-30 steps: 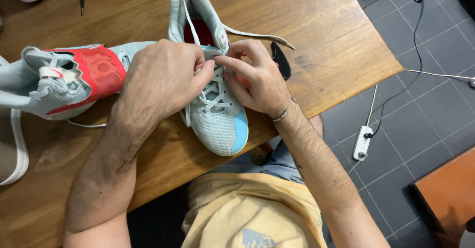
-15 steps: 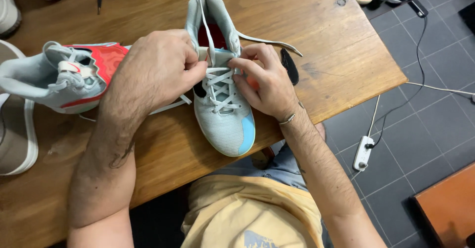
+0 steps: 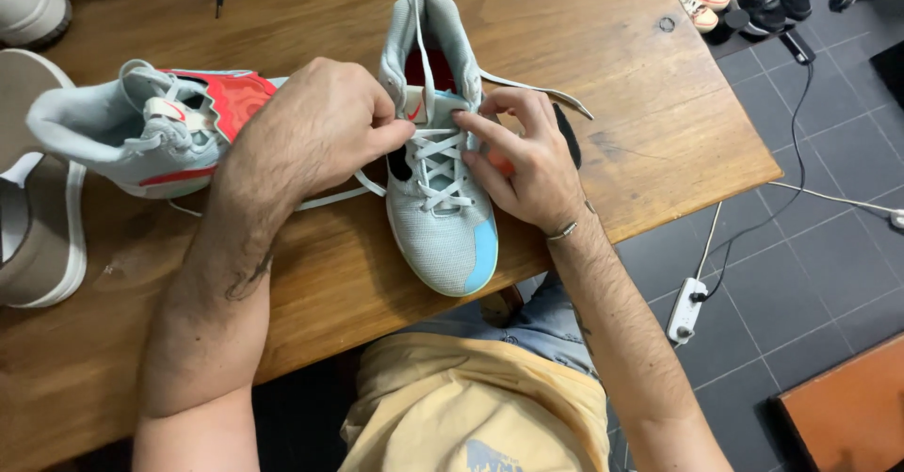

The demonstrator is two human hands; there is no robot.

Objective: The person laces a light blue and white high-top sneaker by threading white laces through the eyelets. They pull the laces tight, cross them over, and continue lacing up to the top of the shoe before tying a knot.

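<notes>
Both your hands work the laces of the pale grey sneaker [image 3: 438, 161] on the wooden table [image 3: 311, 274].
Your left hand [image 3: 315, 128] is closed in a pinch on a white lace [image 3: 330, 197], drawing it sideways; your right hand [image 3: 523, 157] presses spread fingers on the tongue and side, steadying the sneaker; it lies near the table's front edge, long axis running away from you, toe toward you, heel opening away; its mate [image 3: 141, 133] lies on its side beside your left hand.
</notes>
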